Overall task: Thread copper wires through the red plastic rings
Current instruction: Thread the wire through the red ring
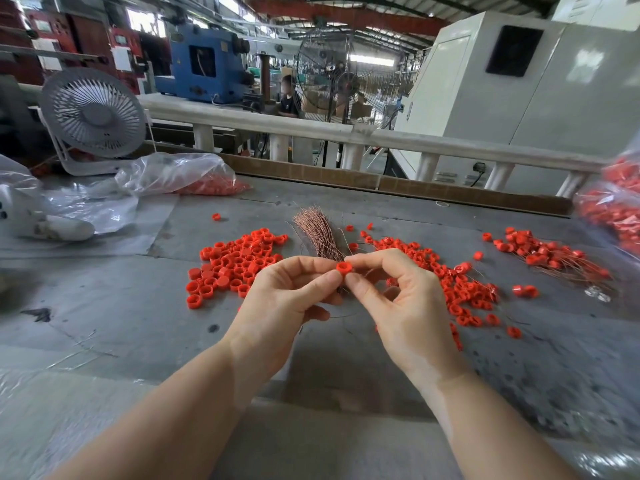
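Red ring (344,267) sits pinched between your two hands above the grey table (138,323): your left hand (287,296) grasps it from one side with thumb and forefinger, your right hand (398,296) from the other. Just behind it lies the bundle of copper wires (317,233), flanked by a pile of loose rings (235,263) and a spread of wired rings (464,289).

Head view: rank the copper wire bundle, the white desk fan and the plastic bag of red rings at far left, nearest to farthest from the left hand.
1. Copper wire bundle, just beyond the left hand.
2. Plastic bag of red rings, back left.
3. White desk fan, far left rear.
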Demonstrator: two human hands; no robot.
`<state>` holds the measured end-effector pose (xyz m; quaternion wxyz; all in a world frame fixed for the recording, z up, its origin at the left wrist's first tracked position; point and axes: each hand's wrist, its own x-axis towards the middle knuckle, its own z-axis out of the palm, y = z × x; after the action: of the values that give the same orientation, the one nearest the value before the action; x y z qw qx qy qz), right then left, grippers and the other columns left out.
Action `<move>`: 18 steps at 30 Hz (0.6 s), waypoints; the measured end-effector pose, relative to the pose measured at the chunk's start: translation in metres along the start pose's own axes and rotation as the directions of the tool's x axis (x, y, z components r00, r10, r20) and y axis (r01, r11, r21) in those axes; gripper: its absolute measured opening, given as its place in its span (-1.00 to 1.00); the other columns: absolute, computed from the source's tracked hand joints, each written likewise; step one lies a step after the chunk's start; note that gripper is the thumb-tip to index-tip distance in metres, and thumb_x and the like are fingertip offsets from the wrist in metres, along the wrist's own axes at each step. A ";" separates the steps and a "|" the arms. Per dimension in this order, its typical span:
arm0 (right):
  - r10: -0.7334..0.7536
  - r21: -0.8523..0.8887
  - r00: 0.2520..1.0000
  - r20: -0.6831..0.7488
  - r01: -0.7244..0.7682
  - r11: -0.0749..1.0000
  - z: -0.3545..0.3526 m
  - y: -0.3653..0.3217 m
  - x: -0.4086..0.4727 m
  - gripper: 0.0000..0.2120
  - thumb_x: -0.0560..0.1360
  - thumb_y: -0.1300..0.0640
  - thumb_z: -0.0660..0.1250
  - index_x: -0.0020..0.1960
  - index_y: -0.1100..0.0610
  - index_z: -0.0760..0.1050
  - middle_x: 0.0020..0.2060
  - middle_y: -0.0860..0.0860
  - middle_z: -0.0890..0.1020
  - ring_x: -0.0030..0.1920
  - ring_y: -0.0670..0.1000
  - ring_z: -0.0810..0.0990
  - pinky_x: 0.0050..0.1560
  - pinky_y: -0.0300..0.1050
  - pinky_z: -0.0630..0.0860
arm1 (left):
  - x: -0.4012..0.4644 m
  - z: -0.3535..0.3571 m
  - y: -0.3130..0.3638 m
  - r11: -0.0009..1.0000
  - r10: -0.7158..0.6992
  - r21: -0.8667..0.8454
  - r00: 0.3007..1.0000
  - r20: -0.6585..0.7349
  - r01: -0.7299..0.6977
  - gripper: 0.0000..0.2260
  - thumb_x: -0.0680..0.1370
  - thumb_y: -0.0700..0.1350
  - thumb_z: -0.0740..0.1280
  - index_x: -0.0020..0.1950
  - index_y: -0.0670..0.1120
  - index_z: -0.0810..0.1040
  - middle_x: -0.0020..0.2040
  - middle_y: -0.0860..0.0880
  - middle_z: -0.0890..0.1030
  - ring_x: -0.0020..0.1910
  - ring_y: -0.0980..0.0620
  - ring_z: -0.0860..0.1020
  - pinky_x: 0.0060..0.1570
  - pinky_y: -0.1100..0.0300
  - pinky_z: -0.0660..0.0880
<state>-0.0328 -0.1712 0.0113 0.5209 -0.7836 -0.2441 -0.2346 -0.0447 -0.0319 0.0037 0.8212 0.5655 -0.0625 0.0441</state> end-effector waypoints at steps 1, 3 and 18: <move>-0.009 0.006 1.000 -0.003 0.009 1.000 0.000 0.000 0.000 -0.84 0.43 0.27 0.42 -0.04 0.05 0.61 -0.21 -0.05 0.61 -0.21 -0.11 0.54 -0.19 -0.39 0.40 | 0.000 0.000 0.000 1.000 0.006 0.003 1.000 -0.001 -0.006 -0.90 0.29 -0.16 0.41 -0.21 -0.11 0.60 -0.34 -0.03 0.64 -0.42 0.14 0.57 -0.47 0.35 0.45; -0.033 0.021 0.999 -0.009 0.033 0.999 0.000 -0.002 -0.001 -0.81 0.43 0.29 0.42 -0.01 0.06 0.60 -0.18 -0.03 0.59 -0.21 -0.10 0.53 -0.20 -0.40 0.40 | 0.000 0.000 0.000 1.000 0.018 0.009 1.000 -0.005 -0.018 -0.90 0.28 -0.15 0.41 -0.23 -0.09 0.61 -0.35 -0.03 0.63 -0.43 0.13 0.56 -0.48 0.35 0.45; -0.089 -0.003 0.996 -0.031 0.089 0.996 -0.001 -0.002 0.001 -0.87 0.41 0.32 0.43 -0.13 0.11 0.62 -0.20 -0.04 0.60 -0.18 -0.15 0.54 -0.21 -0.43 0.37 | -0.001 0.001 0.001 0.995 0.085 0.057 0.996 0.004 -0.085 -0.83 0.26 -0.12 0.43 -0.18 -0.11 0.62 -0.34 -0.04 0.64 -0.43 0.12 0.54 -0.47 0.34 0.43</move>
<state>-0.0332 -0.1710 0.0138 0.5128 -0.7687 -0.2705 -0.2700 -0.0454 -0.0324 0.0046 0.8019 0.5858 -0.0857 0.0806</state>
